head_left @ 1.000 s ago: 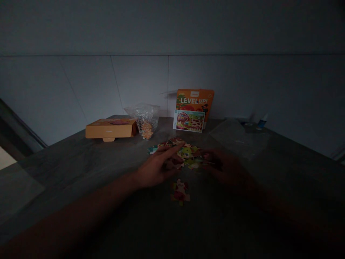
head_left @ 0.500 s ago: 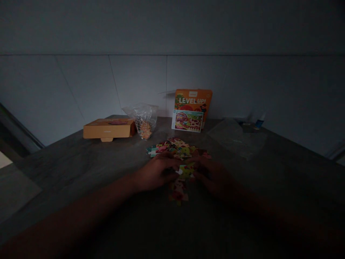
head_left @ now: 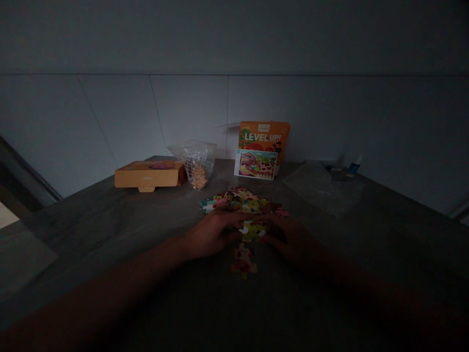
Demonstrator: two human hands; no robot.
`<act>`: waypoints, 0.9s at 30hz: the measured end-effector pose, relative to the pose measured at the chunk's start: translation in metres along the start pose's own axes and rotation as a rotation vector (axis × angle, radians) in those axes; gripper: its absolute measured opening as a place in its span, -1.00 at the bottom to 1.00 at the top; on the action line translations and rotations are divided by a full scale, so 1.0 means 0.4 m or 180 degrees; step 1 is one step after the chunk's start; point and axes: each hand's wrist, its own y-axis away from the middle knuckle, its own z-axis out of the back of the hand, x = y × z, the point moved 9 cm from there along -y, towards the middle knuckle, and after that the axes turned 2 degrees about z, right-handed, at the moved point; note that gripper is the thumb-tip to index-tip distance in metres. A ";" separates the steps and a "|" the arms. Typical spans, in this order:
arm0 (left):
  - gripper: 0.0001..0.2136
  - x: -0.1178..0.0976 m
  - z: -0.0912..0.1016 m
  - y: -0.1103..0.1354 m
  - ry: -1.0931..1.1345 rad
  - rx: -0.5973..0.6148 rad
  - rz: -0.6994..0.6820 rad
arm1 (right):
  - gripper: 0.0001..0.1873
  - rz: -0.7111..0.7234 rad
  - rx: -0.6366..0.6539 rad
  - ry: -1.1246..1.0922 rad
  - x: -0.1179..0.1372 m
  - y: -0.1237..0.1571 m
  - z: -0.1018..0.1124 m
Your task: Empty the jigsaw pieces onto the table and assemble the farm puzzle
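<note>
Green jigsaw puzzle pieces [head_left: 252,231] with white and red patches lie between my two hands. My left hand [head_left: 214,231] grips them from the left, index finger stretched along their far edge and thumb near the lower left. From the right, my right hand [head_left: 287,234] holds the same pieces between index finger and thumb. Closer to me lie joined puzzle pieces [head_left: 244,259] with a pink and white picture. Just beyond my fingers is a heap of loose puzzle pieces [head_left: 242,198], partly hidden by my left hand. Dim light blurs the detail.
An orange box [head_left: 146,176] lies at the back left beside a clear bag of pieces [head_left: 198,168]. An upright orange "LEVEL UP!" box [head_left: 264,134] has a farm picture card [head_left: 255,164] before it. A clear plastic bag [head_left: 324,188] lies right, near a small blue item [head_left: 353,168].
My left index finger has stretched further right across the far edge of the green pieces. My right fingers have shifted slightly, and more of the green pieces shows.
</note>
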 end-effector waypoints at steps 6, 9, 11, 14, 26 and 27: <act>-0.71 -0.032 0.002 -0.002 0.0074 0.0081 -0.0328 | -0.51 -0.0223 0.0015 0.0017 -0.015 0.003 -0.003; -0.73 -0.022 0.016 -0.004 -0.0044 -0.0121 -0.0262 | -0.51 -0.0228 -0.0024 0.0043 -0.013 -0.001 0.000; -0.75 0.004 0.043 -0.004 -0.0103 -0.0503 -0.0034 | -0.51 -0.0293 -0.0161 0.0225 -0.022 -0.005 0.016; -0.77 0.072 0.098 0.009 -0.0211 -0.1170 0.0621 | -0.60 -0.0483 -0.0591 0.0532 -0.057 -0.010 0.068; -0.75 0.196 0.117 0.037 -0.0677 -0.1143 0.1941 | -0.59 -0.0719 -0.0212 0.1301 -0.193 -0.027 0.079; -0.75 0.195 0.115 0.035 -0.0722 -0.1105 0.1922 | -0.60 -0.0696 -0.0190 0.1262 -0.189 -0.028 0.077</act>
